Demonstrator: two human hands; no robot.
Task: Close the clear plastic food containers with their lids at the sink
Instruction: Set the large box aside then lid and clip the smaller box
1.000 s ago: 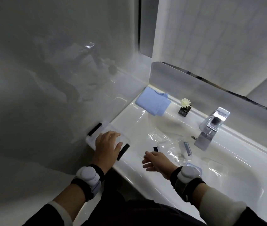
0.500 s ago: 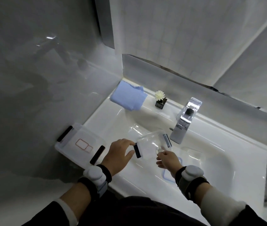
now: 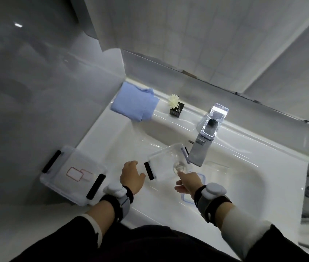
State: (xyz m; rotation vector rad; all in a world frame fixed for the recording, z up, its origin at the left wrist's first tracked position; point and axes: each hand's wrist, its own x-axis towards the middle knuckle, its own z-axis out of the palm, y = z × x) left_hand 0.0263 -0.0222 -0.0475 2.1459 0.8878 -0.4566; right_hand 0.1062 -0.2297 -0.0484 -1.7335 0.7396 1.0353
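Here, the left hand [image 3: 132, 177] has left the closed container [image 3: 74, 173], which sits on the left edge of the worktop [image 3: 100, 133] with its lid on and both black clips down; a second ago that hand lay flat on this lid. That container can be judged finished, and attention has passed to a second one.

The second clear container [image 3: 166, 165] is now raised and tilted in the sink basin [image 3: 244, 178], just below the spout of the tap [image 3: 208, 129]; a second ago it lay lower in the basin. A black clip [image 3: 149, 171] shows at its left end and a blue-grey one at its right.

The left hand, fingers loosely curled, reaches toward the black clip and stands just beside it; contact cannot be told. The right hand [image 3: 187, 183] has its fingers extended up to the container's near underside and appears to support it, though the grip itself is hidden. A blue-rimmed lid [image 3: 200, 176] lies in the basin, partly under the right wrist.

Both forearms enter from the lower edge, wrists banded, converging on the container. The blue cloth [image 3: 134, 104] and the small flower [image 3: 175, 105] stay on the back ledge.
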